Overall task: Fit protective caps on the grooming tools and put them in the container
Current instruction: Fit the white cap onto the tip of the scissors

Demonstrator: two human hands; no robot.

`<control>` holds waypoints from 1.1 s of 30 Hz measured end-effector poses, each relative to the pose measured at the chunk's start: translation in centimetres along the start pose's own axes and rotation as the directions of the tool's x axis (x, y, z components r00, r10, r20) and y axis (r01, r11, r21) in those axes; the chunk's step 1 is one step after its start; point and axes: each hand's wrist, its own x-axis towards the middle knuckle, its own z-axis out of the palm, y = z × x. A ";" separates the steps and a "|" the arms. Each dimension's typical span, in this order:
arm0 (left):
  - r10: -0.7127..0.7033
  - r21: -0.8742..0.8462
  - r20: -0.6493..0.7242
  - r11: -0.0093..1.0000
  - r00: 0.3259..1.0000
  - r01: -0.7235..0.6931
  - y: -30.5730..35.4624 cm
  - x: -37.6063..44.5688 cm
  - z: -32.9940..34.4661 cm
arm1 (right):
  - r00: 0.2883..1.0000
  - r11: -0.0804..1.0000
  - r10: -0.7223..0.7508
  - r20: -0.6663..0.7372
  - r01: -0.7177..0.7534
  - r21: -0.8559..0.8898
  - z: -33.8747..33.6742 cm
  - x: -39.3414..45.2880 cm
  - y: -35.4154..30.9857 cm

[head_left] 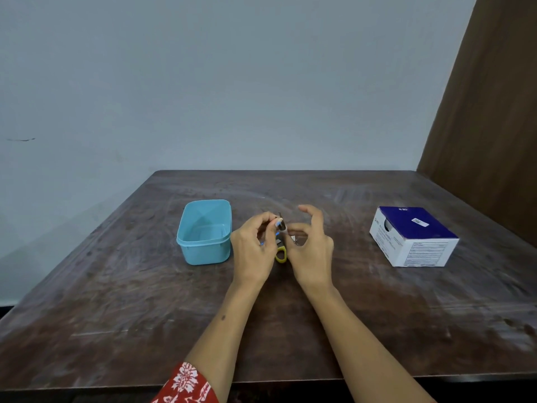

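Over the middle of the table my left hand point(254, 248) grips a small pair of scissors point(280, 251) with yellow handles, blades pointing up and away. My right hand point(311, 245) pinches a small pale cap point(283, 227) at the blades with thumb and forefinger, its other fingers spread. Whether the cap sits fully on the blades is hidden by my fingers. A small metal tool point(294, 239) lies on the table under my right hand, mostly hidden. The light blue plastic container point(205, 231) stands open just left of my left hand, with nothing visible inside.
A blue and white cardboard box point(414, 235) stands at the right of the dark wooden table point(145, 301). A pale wall rises behind the table's far edge and a brown panel point(494, 112) stands at the right.
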 end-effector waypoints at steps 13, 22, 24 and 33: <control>-0.004 -0.002 0.001 1.000 1.000 0.004 -0.1 -0.1 0.0 | 0.997 0.997 0.057 0.053 -0.054 -0.056 -0.1 0.0 0.0; 0.000 -0.005 0.003 1.000 1.000 0.000 0.0 0.0 -0.1 | 0.994 0.991 0.091 0.062 -0.084 -0.100 -0.1 0.0 0.2; -0.006 -0.008 0.002 1.000 1.000 0.006 0.0 0.1 0.0 | 0.999 0.997 0.045 0.023 -0.043 -0.057 -0.1 0.0 0.1; -0.023 -0.039 -0.029 0.999 0.999 0.022 -0.1 0.1 -0.1 | 0.990 0.990 0.138 0.040 -0.138 0.005 0.0 0.4 0.2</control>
